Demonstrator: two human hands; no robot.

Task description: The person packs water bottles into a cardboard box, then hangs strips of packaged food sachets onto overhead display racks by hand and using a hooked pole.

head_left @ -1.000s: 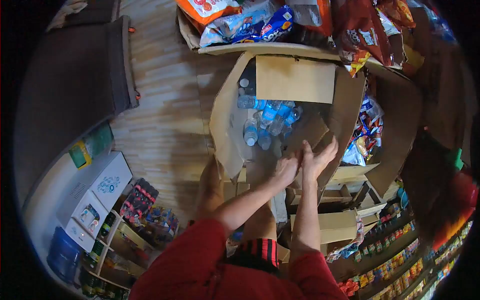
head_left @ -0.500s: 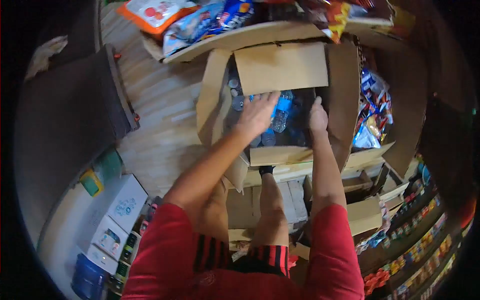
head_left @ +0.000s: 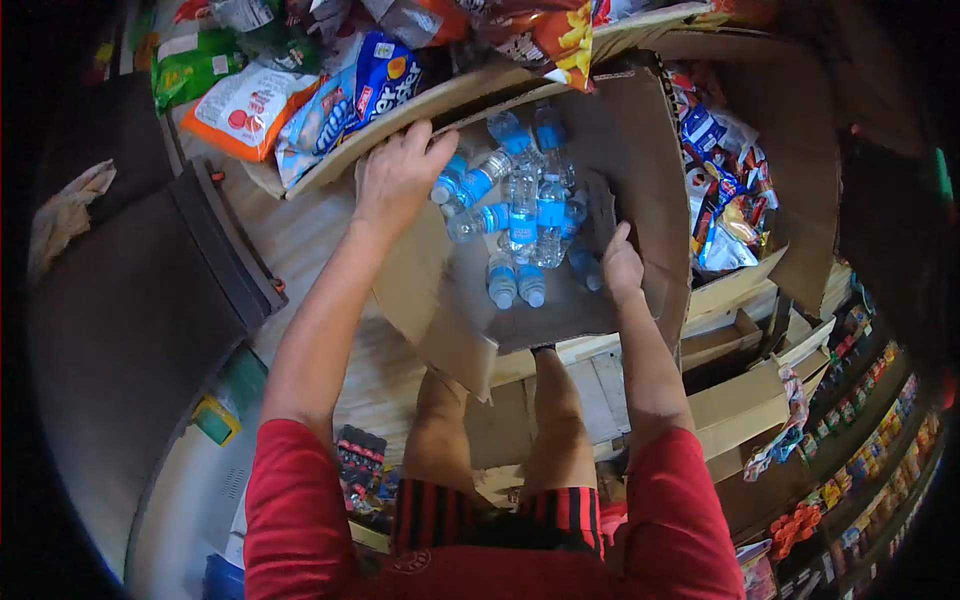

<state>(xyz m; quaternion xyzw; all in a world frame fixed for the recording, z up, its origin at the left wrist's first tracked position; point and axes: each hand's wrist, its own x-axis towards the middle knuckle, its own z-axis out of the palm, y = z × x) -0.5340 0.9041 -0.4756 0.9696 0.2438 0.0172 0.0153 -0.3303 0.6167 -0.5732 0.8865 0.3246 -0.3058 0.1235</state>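
Observation:
Several small clear water bottles with blue labels (head_left: pixel 523 215) lie and stand inside an open cardboard box (head_left: pixel 650 130) in front of me. At the box's back left corner, my left hand (head_left: pixel 392 185) is closed around the upper edge of the left flap (head_left: pixel 415 270), thumb towards the inside. My right hand (head_left: pixel 622 268) grips a cardboard flap (head_left: pixel 600 205) on the right side, its thumb up and its other fingers mostly hidden. Neither hand touches a bottle.
Behind the box, snack bags (head_left: pixel 385 80) fill another carton. To the right stands a box of shiny packets (head_left: pixel 725 180). Shelves of small packets (head_left: pixel 860 440) line the lower right. A dark padded panel (head_left: pixel 140 280) stands at the left, above a wooden floor.
My left hand has left the bottles and moved up and left to the flap. The front and back flaps no longer cover the opening, so more bottles show. My right hand stays at the right side.

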